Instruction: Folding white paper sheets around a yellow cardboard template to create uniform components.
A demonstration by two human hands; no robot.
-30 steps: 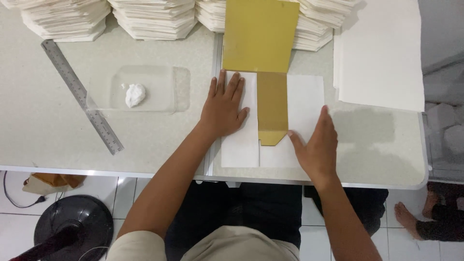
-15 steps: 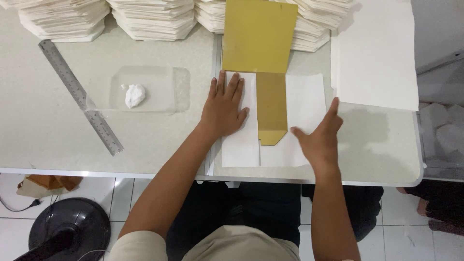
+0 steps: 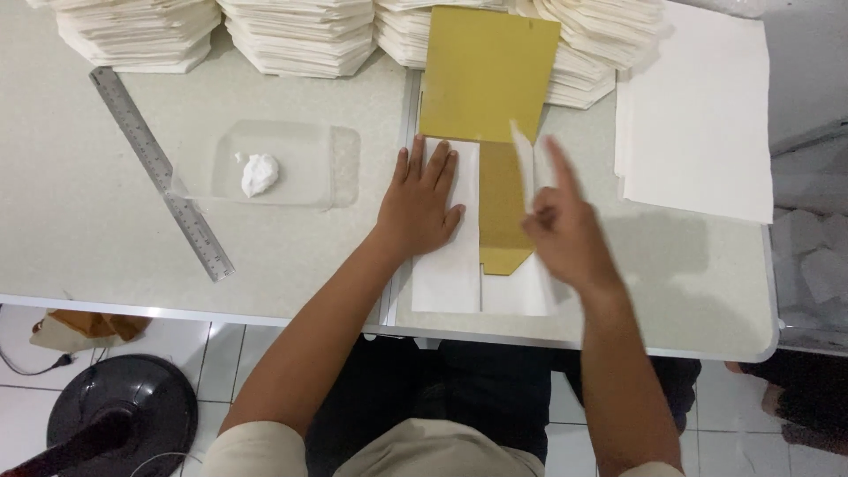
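A gold-and-white paper sheet (image 3: 488,79) lies on the table, its white side flaps folded toward a gold middle strip (image 3: 500,208). My left hand (image 3: 422,203) rests flat, fingers spread, on the left white flap (image 3: 448,265). My right hand (image 3: 565,225) is blurred over the right white flap (image 3: 523,159), which stands partly raised on edge. The index finger points up and the other fingers are curled; whether they pinch the flap is unclear.
Stacks of folded white paper (image 3: 300,35) line the far edge. A metal ruler (image 3: 161,172) lies at the left beside a clear tray (image 3: 291,163) with a white lump of paste (image 3: 259,174). A pile of white sheets (image 3: 698,115) sits at right.
My right hand has moved left from the flat right flap, and that flap has swung up toward the gold strip. My left hand stays pressed on the left flap.
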